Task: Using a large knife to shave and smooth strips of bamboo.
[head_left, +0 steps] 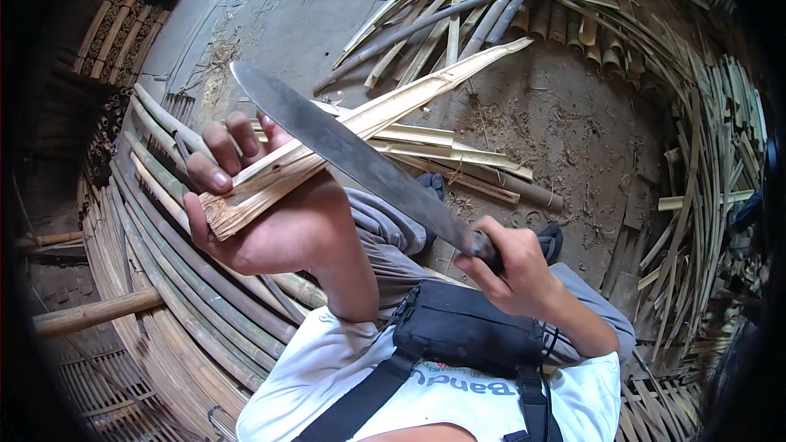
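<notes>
My left hand (pixel 278 221) holds a split bamboo strip (pixel 409 96) near its thick end, palm under it and fingers curled round the side. The strip slants up and away to the right, its pale inner face showing. In my right hand (pixel 516 266) is the dark handle of a machete (pixel 360 157), gripped with the fingers wrapped round it. Its long grey blade runs up to the left and crosses over the strip just beyond my left hand. Whether the edge touches the bamboo I cannot tell. Below the blade, several split bamboo pieces (pixel 450 155) lie on the ground.
Long bamboo poles (pixel 176 250) lie stacked along my left. A heap of poles and strips (pixel 491 0) is ahead, and more thin strips (pixel 696 188) pile up on the right. Shavings cover the dirt floor (pixel 565 123). A black bag (pixel 463 327) hangs across my front.
</notes>
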Tool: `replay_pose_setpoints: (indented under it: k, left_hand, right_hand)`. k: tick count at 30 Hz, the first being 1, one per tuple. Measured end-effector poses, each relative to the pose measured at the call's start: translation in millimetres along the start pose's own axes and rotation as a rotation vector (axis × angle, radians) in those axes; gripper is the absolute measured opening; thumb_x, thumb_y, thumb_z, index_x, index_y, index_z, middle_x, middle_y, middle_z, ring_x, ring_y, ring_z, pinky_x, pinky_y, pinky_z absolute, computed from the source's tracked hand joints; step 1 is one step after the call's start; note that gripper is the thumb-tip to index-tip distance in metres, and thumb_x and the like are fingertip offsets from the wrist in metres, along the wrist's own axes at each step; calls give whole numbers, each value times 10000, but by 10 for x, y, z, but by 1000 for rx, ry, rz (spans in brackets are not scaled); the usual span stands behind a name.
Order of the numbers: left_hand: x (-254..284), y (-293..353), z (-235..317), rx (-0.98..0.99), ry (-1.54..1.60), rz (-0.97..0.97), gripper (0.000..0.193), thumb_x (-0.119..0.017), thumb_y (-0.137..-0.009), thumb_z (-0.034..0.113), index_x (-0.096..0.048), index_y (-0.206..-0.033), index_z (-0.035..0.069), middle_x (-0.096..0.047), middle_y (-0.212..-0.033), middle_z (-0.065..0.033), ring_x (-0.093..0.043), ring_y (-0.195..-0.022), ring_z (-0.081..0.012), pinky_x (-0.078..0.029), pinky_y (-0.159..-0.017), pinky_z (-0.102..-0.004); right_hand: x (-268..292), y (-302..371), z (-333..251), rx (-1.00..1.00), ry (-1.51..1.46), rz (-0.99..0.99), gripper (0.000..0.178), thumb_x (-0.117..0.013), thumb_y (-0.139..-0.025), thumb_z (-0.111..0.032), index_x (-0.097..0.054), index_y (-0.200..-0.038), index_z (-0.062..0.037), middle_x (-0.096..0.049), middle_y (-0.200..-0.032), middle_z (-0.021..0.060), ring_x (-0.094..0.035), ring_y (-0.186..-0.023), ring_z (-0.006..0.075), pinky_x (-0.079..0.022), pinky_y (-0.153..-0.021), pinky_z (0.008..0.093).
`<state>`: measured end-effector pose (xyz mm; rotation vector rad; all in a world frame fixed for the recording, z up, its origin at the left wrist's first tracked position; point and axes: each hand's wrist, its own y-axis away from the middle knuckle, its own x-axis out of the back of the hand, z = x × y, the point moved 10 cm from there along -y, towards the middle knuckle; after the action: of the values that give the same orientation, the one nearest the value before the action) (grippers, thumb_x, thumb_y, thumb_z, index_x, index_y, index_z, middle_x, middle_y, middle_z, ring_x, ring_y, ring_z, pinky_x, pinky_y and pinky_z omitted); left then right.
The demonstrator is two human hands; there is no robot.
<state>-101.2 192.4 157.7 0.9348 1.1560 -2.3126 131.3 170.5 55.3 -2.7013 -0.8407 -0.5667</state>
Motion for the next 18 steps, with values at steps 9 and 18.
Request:
replay_pose_setpoints:
  k: [9,18]
  left_hand:
    - [-170,-113,-148,28,114,32,313,-456,-879,396,-390,-723,133,-359,-776,-20,-338,-756,-164,-267,-814,-375]
    - [-263,-66,-144,4,78,-43,302,-463,-851,391,-355,-720,142,-347,-779,-21,-346,-777,-172,-267,-825,-386]
  right_hand:
    - [319,555,-53,-36,159,60,281,-776,-715,-142,-576,-877,-30,-543,-591,111,-560,-480,295,-427,-473,358]
    - [513,512,0,-124,184,108,190,-693,-693,-71,-543,-801,-28,-472,-552,121,-500,-460,305,-383,-478,347]
